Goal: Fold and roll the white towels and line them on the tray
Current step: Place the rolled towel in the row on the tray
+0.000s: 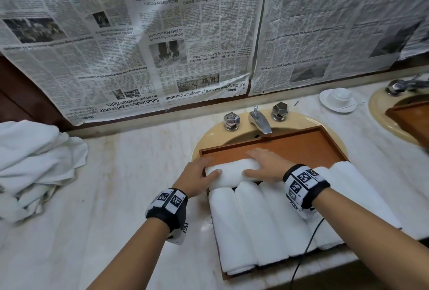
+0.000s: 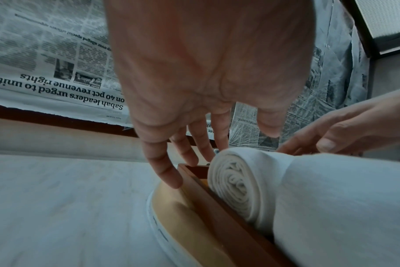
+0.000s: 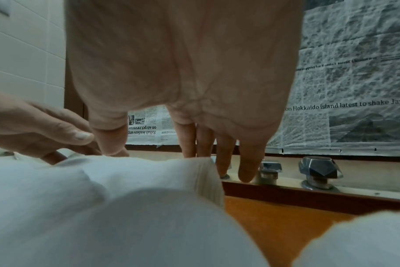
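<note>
Both hands down on one rolled towel [image 1: 232, 172] lying crosswise in the tray [image 1: 301, 148], just beyond a row of rolls [image 1: 262, 220] laid side by side. Left hand [image 1: 197, 178] at the roll's left end, thumb on top, fingers spread and reaching over the far side by the tray's rim; in the left wrist view, straight fingers [image 2: 164, 168] beside the roll's spiral end [image 2: 235, 186]. Right hand [image 1: 267, 164] flat across the roll's right end, fingers straight and close together, thumb along the near side. Tray set over a sink [image 1: 209, 134], with tap [image 1: 260, 120] behind. Heap of loose towels [image 1: 34, 162] on the surface [image 1: 127, 197] at far left. Cup and saucer [image 1: 337, 99] at back right. Newspaper [image 1: 185, 34] covering the wall.
</note>
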### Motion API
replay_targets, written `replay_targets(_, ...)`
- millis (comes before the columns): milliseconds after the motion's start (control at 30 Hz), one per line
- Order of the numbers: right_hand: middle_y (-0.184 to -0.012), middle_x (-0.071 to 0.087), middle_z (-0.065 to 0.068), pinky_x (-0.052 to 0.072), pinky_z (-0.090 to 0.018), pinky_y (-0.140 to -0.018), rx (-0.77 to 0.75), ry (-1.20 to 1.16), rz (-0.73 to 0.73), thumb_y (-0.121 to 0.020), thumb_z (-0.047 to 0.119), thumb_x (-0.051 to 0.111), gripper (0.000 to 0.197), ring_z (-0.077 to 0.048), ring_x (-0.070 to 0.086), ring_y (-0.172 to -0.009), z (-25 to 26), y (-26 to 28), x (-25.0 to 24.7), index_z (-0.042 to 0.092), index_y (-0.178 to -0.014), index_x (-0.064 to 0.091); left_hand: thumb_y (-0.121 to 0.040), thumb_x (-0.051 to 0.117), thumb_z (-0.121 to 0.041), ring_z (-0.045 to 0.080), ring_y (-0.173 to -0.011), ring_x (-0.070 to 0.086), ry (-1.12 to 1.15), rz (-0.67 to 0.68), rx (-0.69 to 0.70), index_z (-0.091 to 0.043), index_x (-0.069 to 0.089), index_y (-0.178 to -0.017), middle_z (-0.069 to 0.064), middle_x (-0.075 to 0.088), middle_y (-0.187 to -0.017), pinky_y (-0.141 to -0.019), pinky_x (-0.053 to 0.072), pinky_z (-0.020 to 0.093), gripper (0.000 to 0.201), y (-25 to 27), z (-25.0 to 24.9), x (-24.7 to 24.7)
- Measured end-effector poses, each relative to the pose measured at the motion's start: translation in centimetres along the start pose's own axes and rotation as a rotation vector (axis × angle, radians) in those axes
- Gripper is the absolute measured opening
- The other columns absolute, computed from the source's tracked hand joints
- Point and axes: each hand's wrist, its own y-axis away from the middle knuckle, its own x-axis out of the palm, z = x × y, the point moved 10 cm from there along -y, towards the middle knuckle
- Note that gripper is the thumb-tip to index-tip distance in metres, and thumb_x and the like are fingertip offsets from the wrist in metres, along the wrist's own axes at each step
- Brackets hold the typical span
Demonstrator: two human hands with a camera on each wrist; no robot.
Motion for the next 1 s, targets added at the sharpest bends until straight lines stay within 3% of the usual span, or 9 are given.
replay_targets(233, -0.157, 0.031, 0.001, 0.033, -0.038, -0.112, -0.06, 0.033, -0.073, -0.091, 0.058, 0.055, 0.078, -0.019, 0.032, -0.141, 3.5, 2.1, -2.2, 0.018, -0.152, 0.031, -0.092, 0.058, -0.056, 0.019, -0.137, 0.04, -0.015, -0.024, 0.009, -0.025, 0.045, -0.147, -0.001, 0.046, -0.149, -0.114, 0.033, 0.04, 0.065, 1.5, 0.4, -1.7)
replay_targets(467, -0.16, 0.025, 0.003, 0.029, -0.036, -0.114, -0.135, 0.056, -0.101, -0.09, 0.059, 0.054, 0.081, -0.016, 0.025, -0.145, 9.5, 2.8, -1.6, 0.02, -0.155, 0.025, -0.089, 0.06, -0.06, 0.019, -0.139, 0.034, -0.055, -0.083, -0.02, -0.031, 0.04, -0.147, -0.005, 0.04, -0.152, -0.113, 0.031, 0.036, 0.068, 4.7, 3.1, -4.6)
replay_targets(633, -0.152, 0.035, 0.002, 0.034, -0.034, -0.11, -0.196, 0.05, -0.118, -0.087, 0.056, 0.06, 0.079, -0.018, 0.034, -0.14, 15.9, 2.2, 0.2, 0.018, -0.151, 0.031, -0.088, 0.059, -0.062, 0.018, -0.138, 0.033, -0.106, -0.144, -0.069, -0.034, 0.038, -0.147, -0.009, 0.035, -0.152, -0.108, 0.039, 0.041, 0.068, 8.8, 8.2, -8.4)
replay_targets(1000, -0.156, 0.029, 0.005, 0.034, -0.037, -0.112, -0.303, 0.08, -0.074, -0.091, 0.057, 0.054, 0.077, -0.014, 0.03, -0.141, 34.6, -1.6, 8.3, 0.021, -0.153, 0.026, -0.091, 0.059, -0.055, 0.019, -0.136, 0.034, -0.136, -0.251, -0.222, -0.032, 0.036, -0.148, -0.008, 0.034, -0.152, -0.106, 0.04, 0.041, 0.066, 20.8, 23.7, -19.6)
